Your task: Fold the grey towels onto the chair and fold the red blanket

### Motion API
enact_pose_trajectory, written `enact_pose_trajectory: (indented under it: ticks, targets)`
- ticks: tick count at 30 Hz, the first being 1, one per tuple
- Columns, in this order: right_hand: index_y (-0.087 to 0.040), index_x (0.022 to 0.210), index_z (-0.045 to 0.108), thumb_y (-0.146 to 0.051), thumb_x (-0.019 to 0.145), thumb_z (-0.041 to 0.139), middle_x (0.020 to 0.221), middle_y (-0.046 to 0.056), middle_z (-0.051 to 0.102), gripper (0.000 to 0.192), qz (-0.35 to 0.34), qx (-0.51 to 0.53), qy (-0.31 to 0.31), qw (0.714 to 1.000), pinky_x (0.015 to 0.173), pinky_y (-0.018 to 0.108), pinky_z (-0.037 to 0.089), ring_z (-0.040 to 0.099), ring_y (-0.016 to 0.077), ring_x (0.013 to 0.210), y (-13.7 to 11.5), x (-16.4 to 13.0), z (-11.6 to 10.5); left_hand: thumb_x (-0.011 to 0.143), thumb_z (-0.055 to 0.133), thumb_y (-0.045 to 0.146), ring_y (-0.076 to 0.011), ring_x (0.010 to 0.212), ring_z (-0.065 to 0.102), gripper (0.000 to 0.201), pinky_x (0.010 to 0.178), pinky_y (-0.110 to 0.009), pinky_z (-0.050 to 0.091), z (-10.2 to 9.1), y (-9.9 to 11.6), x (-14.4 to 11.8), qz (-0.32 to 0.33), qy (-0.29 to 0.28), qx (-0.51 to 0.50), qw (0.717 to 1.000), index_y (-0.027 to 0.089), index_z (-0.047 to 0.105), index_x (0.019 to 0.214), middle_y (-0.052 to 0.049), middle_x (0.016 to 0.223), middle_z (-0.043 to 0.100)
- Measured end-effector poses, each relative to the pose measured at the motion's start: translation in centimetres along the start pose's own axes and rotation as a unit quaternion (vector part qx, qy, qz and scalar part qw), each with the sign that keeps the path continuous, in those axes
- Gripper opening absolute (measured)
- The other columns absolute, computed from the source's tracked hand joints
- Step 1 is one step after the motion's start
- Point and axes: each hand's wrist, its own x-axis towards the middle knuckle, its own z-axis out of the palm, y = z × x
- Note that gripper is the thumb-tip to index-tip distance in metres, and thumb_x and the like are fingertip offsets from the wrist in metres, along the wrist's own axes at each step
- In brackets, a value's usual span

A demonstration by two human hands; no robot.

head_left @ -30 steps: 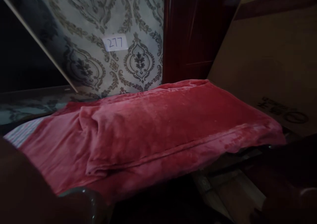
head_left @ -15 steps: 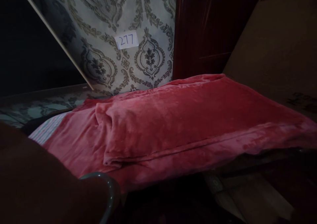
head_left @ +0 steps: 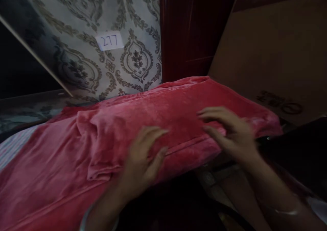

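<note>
A red plush blanket (head_left: 158,118) lies folded across a surface in front of me, its long folded edge facing me. My left hand (head_left: 143,156) rests flat on the near folded edge, fingers spread, holding nothing. My right hand (head_left: 230,132) lies on the blanket's right end, fingers apart and slightly blurred. A bangle shows on my left wrist (head_left: 85,217).
A patterned panel (head_left: 84,27) with a paper label reading 277 (head_left: 109,40) leans behind the blanket. Dark red wooden furniture (head_left: 189,30) stands at the back. A large cardboard box (head_left: 276,50) is on the right. Striped cloth (head_left: 11,146) shows at the left edge.
Both hands have come up from the bottom of the view and now lie on the blanket's near edge. The view has shifted slightly.
</note>
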Motion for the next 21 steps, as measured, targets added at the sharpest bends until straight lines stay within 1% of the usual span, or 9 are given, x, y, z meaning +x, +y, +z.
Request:
enact_pose_trajectory:
  ticks: [2,4,5,7,10,14,18,19,21]
  targets:
    - [-0.023,0.106,0.068,-0.024,0.097,0.057,0.11,0.008,0.069,0.014,-0.01,-0.024,-0.036,0.999,0.087,0.037,0.056,0.064,0.021,0.103,2.5,-1.9,1.2,0.094,0.055,0.022,-0.0231,0.113,0.062,0.03,0.101,-0.043,0.052,2.8,-1.7,-0.9,0.005,-0.059,0.051,0.997,0.021,0.063,0.124,-0.009,0.119,0.067]
    - [-0.022,0.108,0.068,-0.023,0.097,0.056,0.114,0.009,0.069,0.017,-0.005,-0.057,-0.082,0.995,0.089,0.042,0.055,0.063,0.0236,0.105,5.4,-4.0,2.4,0.092,0.054,0.018,-0.0255,0.114,0.061,0.031,0.101,-0.046,0.052,5.2,-3.7,-2.1,-0.014,-0.117,0.117,0.986,0.018,0.062,0.123,-0.011,0.122,0.065]
    - [-0.022,0.111,0.069,-0.023,0.096,0.056,0.117,0.01,0.068,0.02,0.006,-0.075,-0.103,0.992,0.091,0.045,0.054,0.062,0.025,0.107,6.7,-5.0,2.9,0.092,0.054,0.017,-0.0265,0.114,0.06,0.032,0.1,-0.048,0.052,6.1,-4.6,-2.6,-0.026,-0.138,0.14,0.98,0.017,0.063,0.122,-0.012,0.123,0.064]
    - [-0.022,0.116,0.068,-0.022,0.095,0.055,0.123,0.011,0.067,0.025,0.029,-0.103,-0.137,0.985,0.095,0.049,0.052,0.06,0.0269,0.111,8.8,-6.5,3.5,0.092,0.053,0.016,-0.0273,0.112,0.06,0.031,0.098,-0.049,0.052,7.3,-6.2,-3.3,-0.046,-0.165,0.169,0.971,0.016,0.063,0.121,-0.013,0.121,0.064]
    - [-0.023,0.122,0.068,-0.02,0.093,0.056,0.128,0.011,0.066,0.032,0.053,-0.126,-0.17,0.976,0.097,0.05,0.051,0.059,0.0276,0.114,10.5,-7.4,3.6,0.092,0.051,0.015,-0.0262,0.105,0.06,0.028,0.094,-0.047,0.053,7.7,-7.2,-3.3,-0.043,-0.172,0.177,0.968,0.016,0.065,0.115,-0.013,0.116,0.064]
    - [-0.024,0.125,0.068,-0.022,0.094,0.055,0.128,0.011,0.067,0.034,0.064,-0.128,-0.185,0.972,0.097,0.049,0.051,0.06,0.0268,0.113,11.2,-7.6,3.9,0.091,0.045,0.008,-0.025,0.1,0.06,0.03,0.091,-0.045,0.053,7.6,-7.5,-2.7,-0.025,-0.173,0.191,0.966,0.014,0.067,0.11,-0.013,0.109,0.065]
    - [-0.024,0.128,0.067,-0.02,0.095,0.05,0.123,0.011,0.069,0.037,0.068,-0.136,-0.178,0.972,0.093,0.046,0.052,0.063,0.0247,0.107,11.8,-7.7,4.5,0.091,0.044,0.006,-0.0244,0.094,0.059,0.03,0.084,-0.041,0.053,7.6,-7.8,-2.3,-0.019,-0.201,0.215,0.956,0.015,0.068,0.107,-0.01,0.1,0.066]
    - [-0.024,0.126,0.069,-0.019,0.096,0.049,0.121,0.01,0.07,0.036,0.066,-0.141,-0.171,0.973,0.091,0.045,0.053,0.064,0.0242,0.105,11.9,-7.7,4.6,0.091,0.044,0.007,-0.0237,0.09,0.059,0.029,0.081,-0.04,0.053,7.7,-7.8,-2.2,-0.016,-0.196,0.219,0.956,0.016,0.069,0.102,-0.009,0.096,0.065]
    - [-0.024,0.12,0.072,-0.017,0.097,0.045,0.114,0.01,0.072,0.036,0.055,-0.151,-0.147,0.976,0.086,0.042,0.053,0.064,0.0232,0.099,12.0,-7.5,4.6,0.092,0.043,0.006,-0.0221,0.083,0.058,0.028,0.076,-0.037,0.051,7.6,-7.9,-2.1,-0.002,-0.168,0.23,0.959,0.016,0.069,0.09,-0.008,0.087,0.063]
